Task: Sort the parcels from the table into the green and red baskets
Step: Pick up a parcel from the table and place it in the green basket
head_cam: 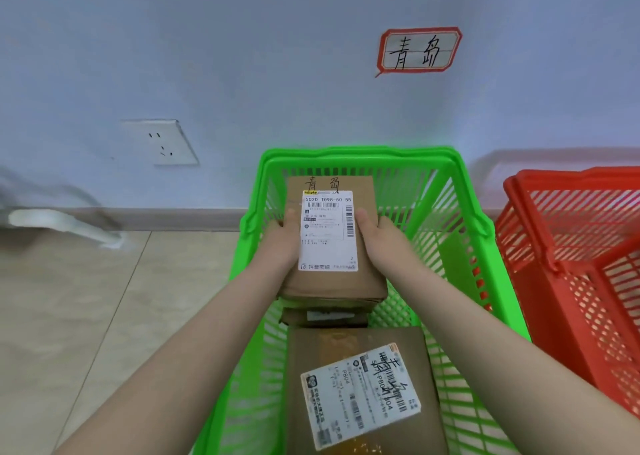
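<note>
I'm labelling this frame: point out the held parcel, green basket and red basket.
held parcel (329, 232): head view, on its white label.
green basket (356, 151): head view, on its far rim.
red basket (571, 177): head view, on its far rim.

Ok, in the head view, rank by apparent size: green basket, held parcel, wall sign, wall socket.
1. green basket
2. held parcel
3. wall sign and wall socket look alike; unranked.

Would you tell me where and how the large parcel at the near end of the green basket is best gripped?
Probably by its left and right side faces, coming from above: the large parcel lies flat in the green basket, with mesh floor showing on either side for fingers, while another parcel crowds its far edge.
</note>
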